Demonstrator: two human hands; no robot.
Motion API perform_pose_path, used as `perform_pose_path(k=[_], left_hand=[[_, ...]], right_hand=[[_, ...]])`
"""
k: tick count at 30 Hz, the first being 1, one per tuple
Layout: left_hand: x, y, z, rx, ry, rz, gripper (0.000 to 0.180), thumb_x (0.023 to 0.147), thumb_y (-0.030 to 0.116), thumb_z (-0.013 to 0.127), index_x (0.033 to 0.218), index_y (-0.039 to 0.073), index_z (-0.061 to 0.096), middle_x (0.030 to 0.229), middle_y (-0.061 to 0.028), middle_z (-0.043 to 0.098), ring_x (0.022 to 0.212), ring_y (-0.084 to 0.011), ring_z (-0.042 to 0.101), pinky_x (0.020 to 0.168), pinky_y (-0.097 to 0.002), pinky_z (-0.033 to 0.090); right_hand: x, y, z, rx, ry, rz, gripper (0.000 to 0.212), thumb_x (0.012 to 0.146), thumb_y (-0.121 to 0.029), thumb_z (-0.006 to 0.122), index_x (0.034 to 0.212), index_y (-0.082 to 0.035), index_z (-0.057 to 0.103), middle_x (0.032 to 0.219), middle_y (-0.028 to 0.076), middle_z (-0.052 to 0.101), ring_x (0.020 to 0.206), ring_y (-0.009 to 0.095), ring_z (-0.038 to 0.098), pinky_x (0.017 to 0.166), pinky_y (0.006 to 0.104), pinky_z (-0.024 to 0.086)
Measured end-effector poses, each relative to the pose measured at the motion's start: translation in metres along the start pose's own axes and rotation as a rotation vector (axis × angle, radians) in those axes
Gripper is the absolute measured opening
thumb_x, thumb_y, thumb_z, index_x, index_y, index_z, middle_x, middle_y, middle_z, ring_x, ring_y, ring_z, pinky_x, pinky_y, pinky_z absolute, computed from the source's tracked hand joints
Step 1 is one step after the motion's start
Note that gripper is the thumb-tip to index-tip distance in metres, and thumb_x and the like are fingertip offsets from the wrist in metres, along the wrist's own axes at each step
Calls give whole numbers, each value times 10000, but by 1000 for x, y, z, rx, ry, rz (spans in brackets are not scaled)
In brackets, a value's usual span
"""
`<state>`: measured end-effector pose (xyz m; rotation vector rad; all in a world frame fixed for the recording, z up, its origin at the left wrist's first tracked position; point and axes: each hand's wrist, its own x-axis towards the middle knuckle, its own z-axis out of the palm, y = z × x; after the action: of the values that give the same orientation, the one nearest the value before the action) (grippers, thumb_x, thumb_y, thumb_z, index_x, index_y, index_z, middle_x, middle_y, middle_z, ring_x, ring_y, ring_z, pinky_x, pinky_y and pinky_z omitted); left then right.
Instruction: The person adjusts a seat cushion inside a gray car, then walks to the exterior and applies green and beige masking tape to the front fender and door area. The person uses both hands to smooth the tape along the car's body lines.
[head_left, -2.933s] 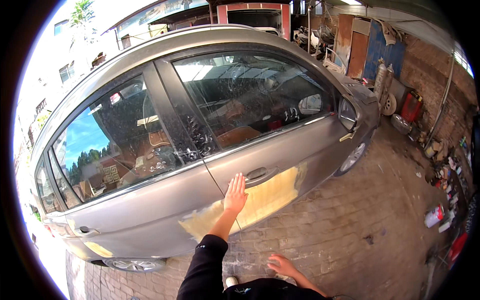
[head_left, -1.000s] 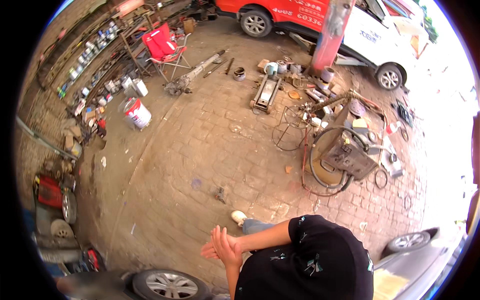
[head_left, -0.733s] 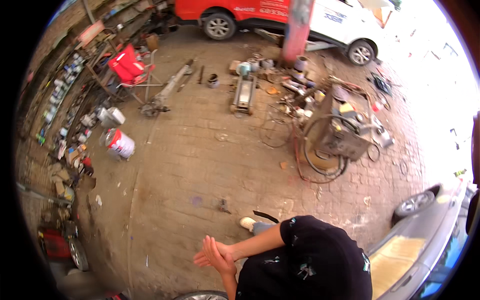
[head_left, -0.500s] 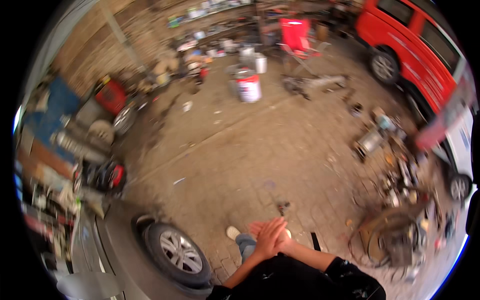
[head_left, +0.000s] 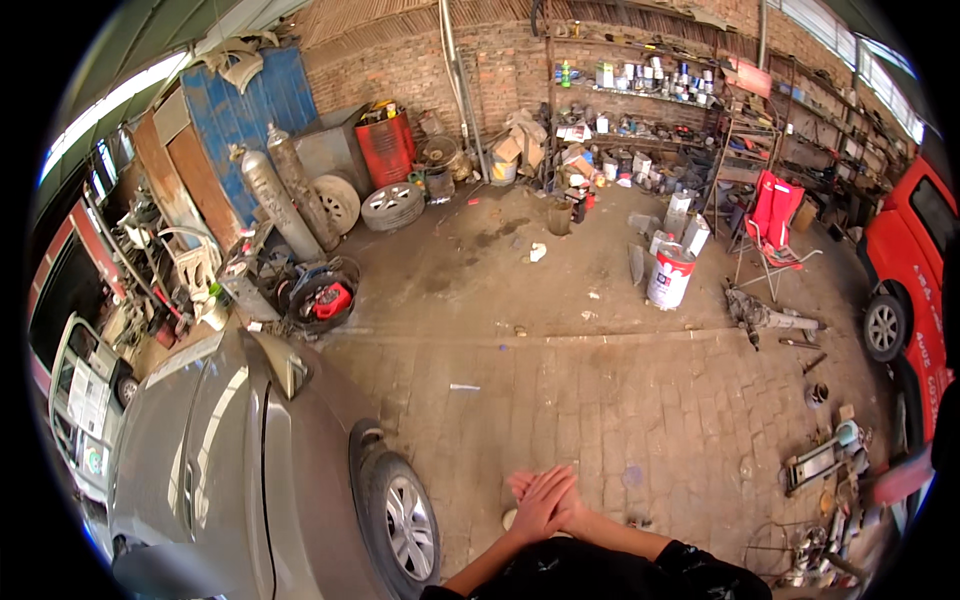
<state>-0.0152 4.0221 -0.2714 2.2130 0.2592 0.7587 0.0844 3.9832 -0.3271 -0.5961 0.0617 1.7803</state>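
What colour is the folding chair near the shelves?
The chair is red, best seen in the head view.

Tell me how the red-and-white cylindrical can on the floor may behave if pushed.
The can looks taller than wide, so a high push might tip it; once lying, it would probably roll on its round side.

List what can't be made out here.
Head view:
Bare right hand: mostly hidden by the bare left hand laid across it.
Dull grey metal car: rear cut off by the lower edge.
Red vehicle with pale lettering: cut off by the right rim.
Small multicoloured cans, upper right: too small to identify singly.
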Motion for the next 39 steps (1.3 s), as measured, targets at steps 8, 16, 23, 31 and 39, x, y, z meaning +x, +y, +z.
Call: perform_pose_path(k=[8, 16, 23, 31, 39], left_hand=[[12, -97, -34, -84, 60, -61, 590, 908, 330, 519, 1388, -7, 451, 1465, -202, 409, 1395, -369, 336, 1142, -462, 243], [73, -220, -105, -10, 97, -129, 585, 937, 273, 517, 1435, -4, 384, 1473, -208, 390, 1408, -350, 312, 1155, -426, 226], [170, -316, -216, 172, 264, -295, 491, 922, 184, 509, 1378, 9, 462, 1421, -201, 456, 1311, -352, 438, 1122, -432, 308], [190, -392, -318, 403, 325, -605, 447, 878, 175, 588, 1293, 26, 520, 1316, -138, 555, 1254, -283, 501, 1096, -413, 356], [172, -508, -442, 263, 497, -825, 348, 895, 202, 587, 1204, 41, 578, 1160, -128, 639, 1058, -323, 602, 913, -405, 489]], right_hand=[[89, -28, 25, 68, 83, 25, 465, 1024, -357, 285, 1157, 11, 536, 1186, 157, 591, 1161, 282, 536, 1084, 414, 345], [231, -95, 30, 134, 104, 65, 472, 1022, -348, 282, 1193, 19, 525, 1221, 164, 584, 1190, 287, 529, 1117, 421, 333], [407, -169, 94, 97, -18, 228, 481, 1021, -340, 279, 1224, 26, 516, 1253, 170, 577, 1215, 293, 523, 1146, 426, 323], [528, -233, 200, -205, 27, 618, 865, 913, -677, 331, 1364, 59, 383, 1369, 177, 465, 1299, 300, 425, 1137, 433, 279], [719, -224, 259, -96, 127, 935, 985, 840, -727, 460, 1367, 97, 342, 1343, 187, 454, 1270, 308, 428, 1106, 430, 312]])
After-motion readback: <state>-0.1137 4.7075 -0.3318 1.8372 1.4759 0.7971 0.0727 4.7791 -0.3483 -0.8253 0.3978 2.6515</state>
